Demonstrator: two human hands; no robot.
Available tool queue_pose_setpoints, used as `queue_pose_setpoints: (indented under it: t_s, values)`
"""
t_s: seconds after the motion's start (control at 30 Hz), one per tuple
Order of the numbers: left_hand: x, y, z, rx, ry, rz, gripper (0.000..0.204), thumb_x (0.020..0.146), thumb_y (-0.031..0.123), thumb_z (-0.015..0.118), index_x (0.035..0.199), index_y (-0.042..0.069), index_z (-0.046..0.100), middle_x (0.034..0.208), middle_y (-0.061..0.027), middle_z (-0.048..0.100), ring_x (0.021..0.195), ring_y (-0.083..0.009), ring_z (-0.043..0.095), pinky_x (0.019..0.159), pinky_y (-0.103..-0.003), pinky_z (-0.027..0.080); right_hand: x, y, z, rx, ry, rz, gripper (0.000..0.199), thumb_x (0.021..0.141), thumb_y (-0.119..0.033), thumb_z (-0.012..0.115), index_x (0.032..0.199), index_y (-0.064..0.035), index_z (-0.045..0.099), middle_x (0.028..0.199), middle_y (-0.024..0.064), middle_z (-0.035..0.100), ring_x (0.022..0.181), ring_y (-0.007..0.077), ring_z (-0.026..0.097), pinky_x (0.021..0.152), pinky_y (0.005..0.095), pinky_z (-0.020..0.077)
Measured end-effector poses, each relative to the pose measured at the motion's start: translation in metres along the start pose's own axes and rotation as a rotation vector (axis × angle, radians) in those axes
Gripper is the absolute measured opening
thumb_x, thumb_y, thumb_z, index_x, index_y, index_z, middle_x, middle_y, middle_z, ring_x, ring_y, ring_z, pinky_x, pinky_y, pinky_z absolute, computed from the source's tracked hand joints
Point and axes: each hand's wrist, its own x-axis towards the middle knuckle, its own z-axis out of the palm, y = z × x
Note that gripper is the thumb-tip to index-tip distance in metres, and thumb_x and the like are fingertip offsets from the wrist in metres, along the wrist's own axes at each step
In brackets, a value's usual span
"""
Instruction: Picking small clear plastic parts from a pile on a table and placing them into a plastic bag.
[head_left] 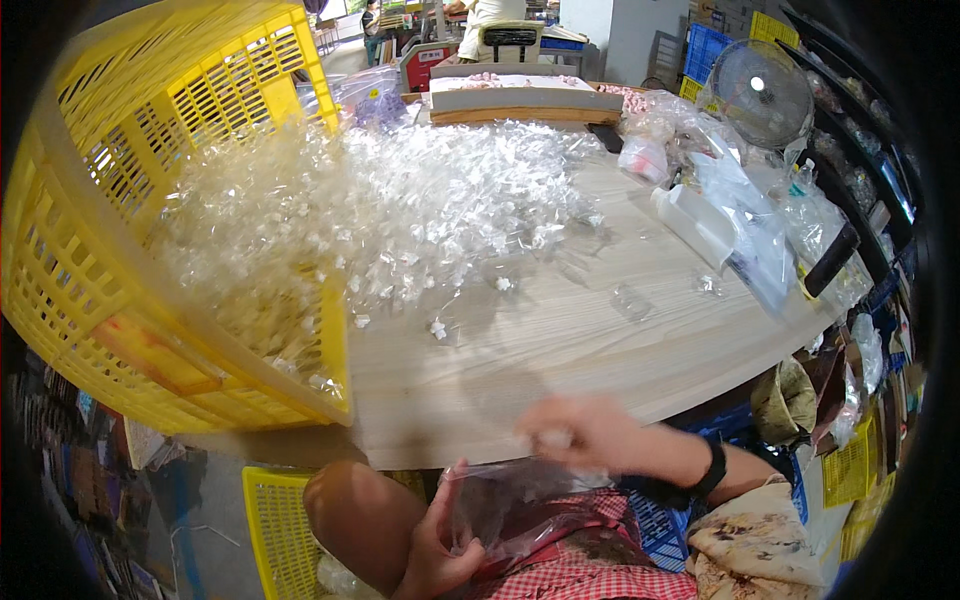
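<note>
My left hand (447,550) is low in the middle, just off the table's front edge. Its thumb and forefinger hold a clear plastic bag (505,505) spread over my lap. My right hand (590,432), blurred by motion, is above the bag at the table edge. Its fingers are closed round a small whitish piece (553,438), too smeared to make out fully. Farther back lies a large heap of small white pieces in clear film (470,190). Part of the heap sits in a yellow plastic crate (75,250) tipped on its side at the left.
The wooden table (560,350) carries a few stray clear wrappers (630,302). Plastic bags (735,200) and a white scoop-like container (692,225) lie on the right. Behind them stands a fan (762,95). A grey-edged tray (525,100) is at the back; another yellow crate (262,520) stands below.
</note>
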Motion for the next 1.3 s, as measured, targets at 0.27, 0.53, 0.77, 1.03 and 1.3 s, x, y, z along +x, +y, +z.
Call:
queue_pose_setpoints:
  t_s: [0.27,0.53,0.77,1.03,1.3]
  values:
    - [-0.002,-0.03,-0.009,0.185,-0.007,0.066,0.084,0.073,-0.01,0.052,0.149,0.001,0.017,0.152,-0.0111,0.029,0.082,-0.0046,0.049,0.061,-0.019,0.039,-0.017,0.156,-0.104,-0.65,0.527,0.278,0.028,0.076,-0.007,0.063,0.103,-0.0102,0.065,0.106,0.0153,0.058,0.097,0.0337,0.057,0.08,0.0385,0.0474]
    - [0.001,-0.016,-0.002,0.051,0.001,0.023,0.084,0.071,-0.015,0.044,0.148,-0.005,0.012,0.155,-0.0155,0.018,0.143,-0.02,0.017,0.108,-0.028,0.025,0.028,0.265,-0.19,-0.293,0.584,0.57,0.008,0.073,-0.009,0.065,0.081,-0.0074,0.068,0.084,0.0146,0.067,0.081,0.0309,0.063,0.074,0.0401,0.0496]
    - [0.007,-0.03,-0.011,0.288,0.003,0.011,0.086,0.071,-0.014,0.05,0.149,0.0,0.016,0.154,-0.015,0.023,0.14,-0.0217,0.027,0.104,-0.029,0.032,0.037,0.264,-0.178,-0.363,0.308,0.277,0.016,0.058,-0.007,0.071,0.074,-0.0058,0.067,0.07,0.0087,0.067,0.068,0.0219,0.064,0.065,0.034,0.0502]
    - [0.004,-0.006,0.009,0.333,-0.024,0.058,0.081,0.071,-0.021,0.046,0.147,0.0,0.025,0.149,-0.0152,0.031,0.136,-0.0269,0.033,0.109,-0.035,0.029,-0.129,0.166,-0.252,-0.24,0.867,0.301,0.023,0.072,-0.014,0.071,0.094,-0.0106,0.072,0.078,0.0054,0.071,0.071,0.0181,0.068,0.067,0.0302,0.0518]
    - [0.007,0.014,0.04,0.376,0.137,-0.11,0.081,0.072,-0.02,0.047,0.147,0.0,0.023,0.15,-0.0152,0.03,0.137,-0.0275,0.032,0.109,-0.036,0.028,-0.42,0.216,-0.287,-1.068,1.819,0.367,0.033,0.085,-0.011,0.061,0.117,-0.0049,0.059,0.111,0.0089,0.064,0.093,0.019,0.06,0.079,0.0286,0.0472]
